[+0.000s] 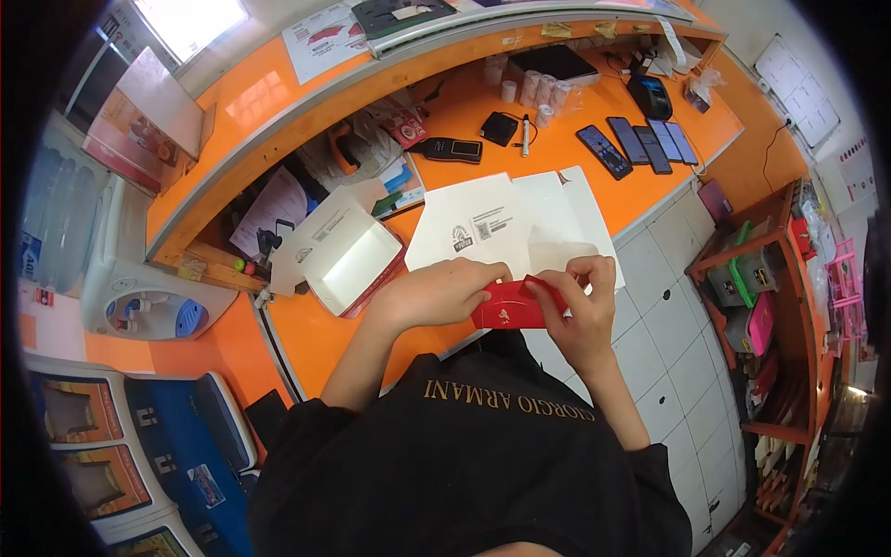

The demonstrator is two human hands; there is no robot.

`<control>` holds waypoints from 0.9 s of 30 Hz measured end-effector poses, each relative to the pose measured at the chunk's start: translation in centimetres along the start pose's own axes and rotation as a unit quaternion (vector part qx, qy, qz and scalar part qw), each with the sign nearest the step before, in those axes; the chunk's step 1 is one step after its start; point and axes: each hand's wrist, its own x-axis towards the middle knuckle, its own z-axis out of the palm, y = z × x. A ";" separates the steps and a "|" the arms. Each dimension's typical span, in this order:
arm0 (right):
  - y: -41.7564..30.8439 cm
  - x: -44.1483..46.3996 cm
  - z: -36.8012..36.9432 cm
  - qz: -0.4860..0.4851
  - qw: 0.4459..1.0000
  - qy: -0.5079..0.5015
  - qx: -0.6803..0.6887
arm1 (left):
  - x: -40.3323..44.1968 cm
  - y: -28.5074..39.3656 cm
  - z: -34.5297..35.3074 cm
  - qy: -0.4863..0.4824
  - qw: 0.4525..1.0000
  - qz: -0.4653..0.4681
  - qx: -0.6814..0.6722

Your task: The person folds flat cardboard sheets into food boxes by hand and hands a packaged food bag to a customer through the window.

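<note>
A flat-laid cardboard carton, white inside with printed text (501, 209), lies over the front edge of the orange counter. Its near edge shows a red panel (510, 314) with a small white print. My left hand (436, 292) grips the left part of this red panel, thumb and fingers closed on it. At the panel's right end, my right hand (580, 311) pinches a raised red flap between thumb and fingers. To the left stands a formed box (357, 255), open at the top, white within and red outside.
The orange counter (548, 148) carries several phones (604, 152), a card terminal (651, 95), paper rolls (538, 91), a marker (525, 136) and a black handheld device (450, 150). A water dispenser (167, 297) is at left, and shelves (770, 371) stand at right.
</note>
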 end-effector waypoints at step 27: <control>1.7 -0.8 5.1 -0.074 0.984 -0.159 0.042 | -2.3 2.1 0.3 0.190 0.951 0.027 0.241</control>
